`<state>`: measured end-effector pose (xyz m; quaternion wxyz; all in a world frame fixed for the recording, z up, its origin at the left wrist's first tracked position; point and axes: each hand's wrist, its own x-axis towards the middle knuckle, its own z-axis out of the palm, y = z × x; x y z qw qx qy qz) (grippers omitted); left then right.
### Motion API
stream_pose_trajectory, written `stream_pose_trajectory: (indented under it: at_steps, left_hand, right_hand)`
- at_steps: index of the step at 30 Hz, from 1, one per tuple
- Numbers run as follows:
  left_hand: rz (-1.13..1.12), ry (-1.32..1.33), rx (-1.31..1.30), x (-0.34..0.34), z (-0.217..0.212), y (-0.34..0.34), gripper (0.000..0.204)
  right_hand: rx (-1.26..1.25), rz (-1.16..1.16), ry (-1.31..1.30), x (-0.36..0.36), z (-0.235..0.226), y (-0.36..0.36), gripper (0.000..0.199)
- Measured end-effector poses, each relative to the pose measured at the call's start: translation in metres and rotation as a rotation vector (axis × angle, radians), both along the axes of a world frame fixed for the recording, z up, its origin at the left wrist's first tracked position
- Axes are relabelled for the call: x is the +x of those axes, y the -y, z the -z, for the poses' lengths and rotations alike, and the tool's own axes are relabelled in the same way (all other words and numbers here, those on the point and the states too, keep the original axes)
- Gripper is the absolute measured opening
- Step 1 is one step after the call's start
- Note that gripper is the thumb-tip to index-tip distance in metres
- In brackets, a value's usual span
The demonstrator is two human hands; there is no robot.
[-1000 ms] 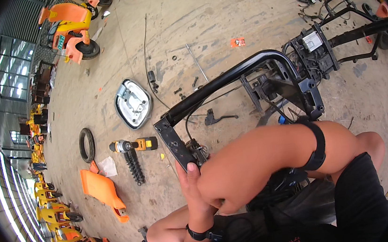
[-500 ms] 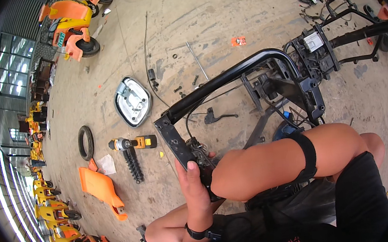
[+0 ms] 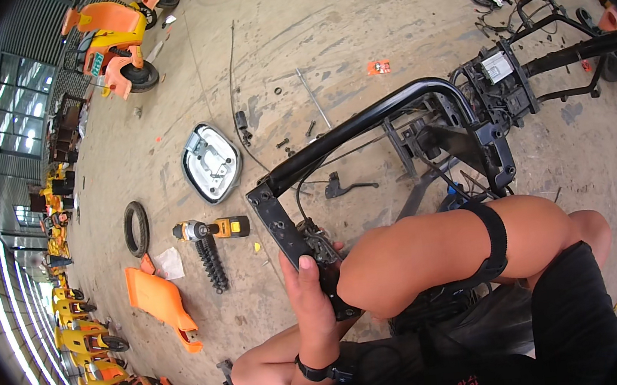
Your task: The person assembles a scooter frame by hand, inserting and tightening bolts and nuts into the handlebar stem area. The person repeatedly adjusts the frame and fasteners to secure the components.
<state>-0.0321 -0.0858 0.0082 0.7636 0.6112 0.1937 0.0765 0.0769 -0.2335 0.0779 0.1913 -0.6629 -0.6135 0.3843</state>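
My left hand (image 3: 308, 290), with a black watch (image 3: 326, 371) on its wrist, is wrapped round the near left end of a black tubular scooter frame (image 3: 362, 130). Its thumb lies on the flat end plate and the fingertips show past the far side. Wires and a small metal mechanism (image 3: 318, 244) sit inside the frame beside those fingertips. Across the lower right stretches my bent right arm with a black strap (image 3: 495, 240) round it. My right hand is out of sight, hidden by the arm. Under the frame, a brake lever (image 3: 349, 184) lies on the floor.
A cordless impact driver (image 3: 214, 228), a black coil-over shock absorber or spring (image 3: 212, 266), a small tyre (image 3: 136, 229), an orange panel (image 3: 161, 302) and a white-and-black cover (image 3: 211, 163) lie to the left. Bolts (image 3: 310, 128) and a long rod (image 3: 314, 98) lie beyond. Yellow scooters (image 3: 87, 336) line the left.
My right arm and its strap have shifted slightly to the right and down. The left hand keeps the same hold, and the frame has hardly moved.
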Motion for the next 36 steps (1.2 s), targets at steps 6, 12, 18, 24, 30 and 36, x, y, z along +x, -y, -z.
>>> stream_pose_trajectory:
  at_steps: [6, 12, 18, 24, 30, 36]
  left_hand:
    - [0.018, -0.003, 0.015, 0.001, -0.002, -0.002, 0.059]
    - [0.001, 0.001, 0.019, 0.002, -0.004, 0.001, 0.061]
    - [-0.015, 0.015, 0.002, 0.002, -0.004, 0.004, 0.058]
    - [0.01, 0.04, -0.019, 0.004, -0.009, 0.006, 0.054]
    - [0.013, 0.031, -0.001, 0.004, -0.01, 0.006, 0.054]
    - [0.019, 0.019, 0.01, 0.003, -0.007, 0.004, 0.055]
  right_hand:
    - [-0.002, -0.002, -0.001, 0.003, -0.002, 0.001, 0.018]
    - [-0.067, 0.028, -0.031, 0.007, -0.013, 0.004, 0.017]
    - [-0.048, 0.059, -0.036, 0.007, -0.009, 0.003, 0.02]
    - [-0.079, 0.085, -0.004, 0.014, -0.025, 0.012, 0.025]
    - [-0.036, 0.091, -0.001, 0.01, -0.018, 0.008, 0.026]
    - [0.015, 0.267, -0.001, 0.017, -0.015, 0.011, 0.028]
